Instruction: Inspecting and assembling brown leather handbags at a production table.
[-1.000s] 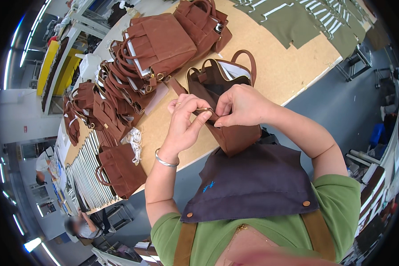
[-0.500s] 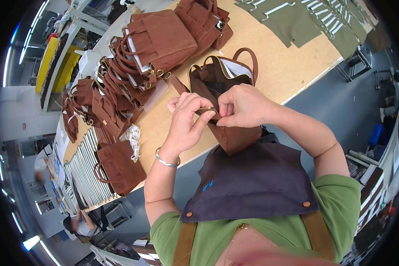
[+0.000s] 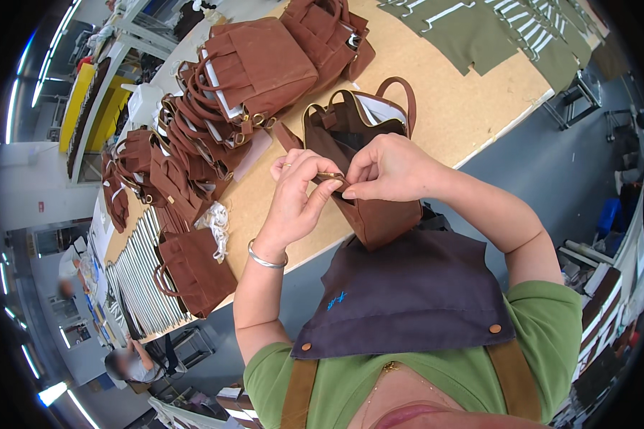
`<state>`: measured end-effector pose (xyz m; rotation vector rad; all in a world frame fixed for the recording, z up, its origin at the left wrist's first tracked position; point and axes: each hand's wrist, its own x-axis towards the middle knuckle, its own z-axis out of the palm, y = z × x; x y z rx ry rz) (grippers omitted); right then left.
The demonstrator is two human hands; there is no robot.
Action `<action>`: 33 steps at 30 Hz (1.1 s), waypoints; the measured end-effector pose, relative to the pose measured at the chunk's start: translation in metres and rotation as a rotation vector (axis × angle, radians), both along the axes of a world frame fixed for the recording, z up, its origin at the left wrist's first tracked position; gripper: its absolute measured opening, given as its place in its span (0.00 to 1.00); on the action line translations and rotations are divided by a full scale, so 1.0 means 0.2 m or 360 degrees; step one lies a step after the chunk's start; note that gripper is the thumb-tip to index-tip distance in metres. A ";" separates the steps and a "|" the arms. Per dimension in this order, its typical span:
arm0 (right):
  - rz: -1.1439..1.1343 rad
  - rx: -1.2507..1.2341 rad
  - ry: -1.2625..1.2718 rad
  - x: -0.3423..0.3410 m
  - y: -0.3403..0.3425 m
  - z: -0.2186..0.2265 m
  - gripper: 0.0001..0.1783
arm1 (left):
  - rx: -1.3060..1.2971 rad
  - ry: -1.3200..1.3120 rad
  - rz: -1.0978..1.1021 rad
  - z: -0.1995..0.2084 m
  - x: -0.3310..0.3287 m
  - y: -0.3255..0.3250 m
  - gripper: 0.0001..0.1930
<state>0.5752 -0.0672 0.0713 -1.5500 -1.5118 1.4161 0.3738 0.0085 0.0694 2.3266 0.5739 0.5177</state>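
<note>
Head view: I see left hand [image 3: 298, 196] pinching the zipper edge [image 3: 329, 176], right hand [image 3: 391, 169] pinching the brown bag [image 3: 384, 220] just beside it, probably to hold that edge taut.

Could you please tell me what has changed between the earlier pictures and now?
The right hand has shifted its thumb slightly up and leftward in the picture, closer to the left hand. Nothing was visibly taken hold of or let go. The left hand still pinches the zippered edge of the brown bag; the piled bags lie as before.
</note>
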 end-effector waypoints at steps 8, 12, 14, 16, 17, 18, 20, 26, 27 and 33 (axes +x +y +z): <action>-0.0016 0.0183 -0.0101 -0.02 -0.03 -0.01 0.11 | -0.0012 -0.0040 0.0000 0.00 0.03 -0.01 0.06; 0.0163 0.0412 -0.0246 0.04 0.00 0.01 0.14 | 0.0001 0.0019 -0.0043 0.02 0.02 0.00 0.07; 0.0236 0.0664 -0.0415 0.10 0.02 -0.01 0.16 | -0.0016 0.0064 -0.0036 0.05 0.01 0.01 0.07; 0.0378 0.0722 -0.0578 0.14 0.03 0.01 0.22 | -0.0036 0.0108 -0.0027 0.07 0.02 0.01 0.07; 0.0391 0.0725 -0.0582 0.15 0.04 0.02 0.22 | 0.0025 0.0223 -0.0040 0.10 0.02 0.00 0.08; 0.0476 0.0588 -0.0628 0.15 0.04 0.03 0.21 | 0.0085 0.0338 -0.0054 0.10 0.03 0.00 0.08; 0.0580 0.0458 -0.0674 0.14 0.05 0.06 0.20 | 0.0060 0.0342 -0.0041 0.09 0.02 0.01 0.08; 0.0625 0.0408 -0.0742 0.08 0.00 0.15 0.16 | 0.0028 0.0200 -0.0172 0.10 0.01 0.06 0.08; 0.0636 0.0408 -0.0743 0.07 0.01 0.15 0.16 | 0.0055 0.0200 -0.0205 0.10 0.00 0.07 0.08; 0.0705 0.0148 -0.0315 0.12 0.08 0.13 0.11 | 0.0115 0.0282 -0.0290 0.11 0.00 0.09 0.09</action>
